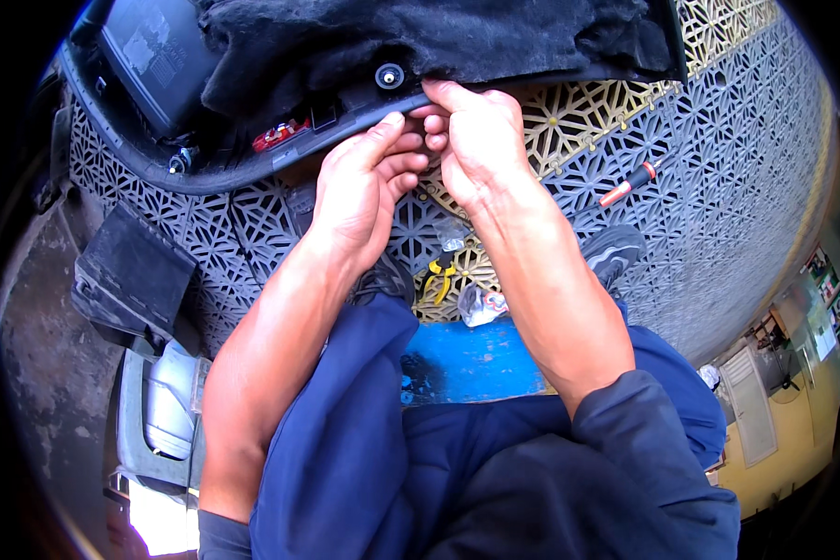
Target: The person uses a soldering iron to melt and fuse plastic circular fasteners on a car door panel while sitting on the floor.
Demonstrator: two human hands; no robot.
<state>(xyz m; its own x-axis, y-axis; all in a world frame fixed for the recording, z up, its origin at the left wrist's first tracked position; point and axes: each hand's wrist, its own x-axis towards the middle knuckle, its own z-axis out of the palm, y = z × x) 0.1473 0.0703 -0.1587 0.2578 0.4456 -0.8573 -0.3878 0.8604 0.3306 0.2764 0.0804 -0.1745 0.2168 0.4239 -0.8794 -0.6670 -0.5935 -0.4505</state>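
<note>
A black rubber sealing strip (252, 174) runs in a curve along the edge of what looks like a vehicle's luggage compartment. My left hand (357, 187) is closed on the strip, thumb on top and fingers curled underneath. Just to its right, my right hand (485, 140) pinches the same edge, its thumb close to the hem of a black felt lining (504, 42). The fingertips under the edge are partly hidden. Above the hands, a round black fastener (389, 77) with a pale centre sits against the lining. A red part (280, 135) shows inside the compartment, left of my hands.
Grey and yellow openwork tiles (700, 215) cover the floor. A red-and-black screwdriver (628, 185) lies right of my forearm. Yellow-handled pliers (440, 276) and a crumpled wrapper (482, 305) lie between my feet, by a blue board (471, 359). A black plastic panel (131, 271) stands left.
</note>
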